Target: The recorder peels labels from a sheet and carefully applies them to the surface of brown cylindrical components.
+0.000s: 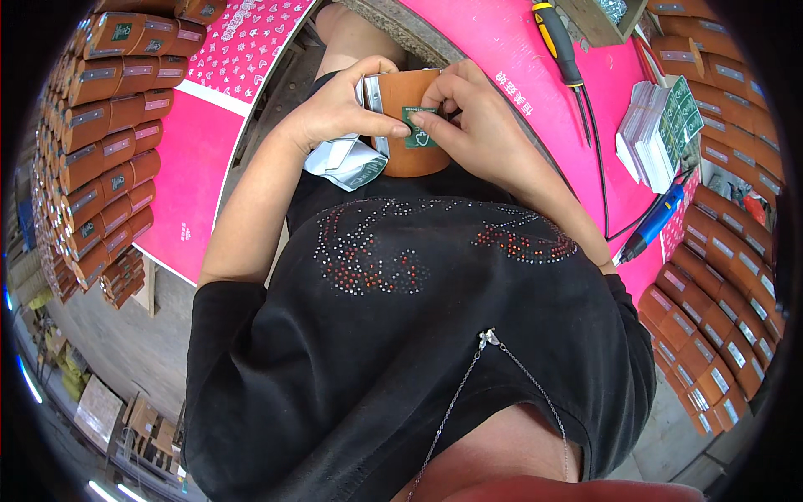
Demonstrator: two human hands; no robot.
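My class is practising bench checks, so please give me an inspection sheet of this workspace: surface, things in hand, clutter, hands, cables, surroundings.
Surface: bright pink printed covering, to the person's left and right.
Things in hand: orange-brown curved piece with a dark green square label; white-and-green sheets beside it.
Clutter: yellow-and-black-handled screwdriver, blue-and-black elongated tool, stacked white-and-green label sheets.
Hands: left hand grips the piece's left side; right hand has its thumb at the label.
Cables: thin black cable on the covering.
Surroundings: stacked orange-brown pieces on both sides.

One head-worn fisheye view, steeply downward (at close range) onto the left hand (339, 109) and right hand (481, 121)
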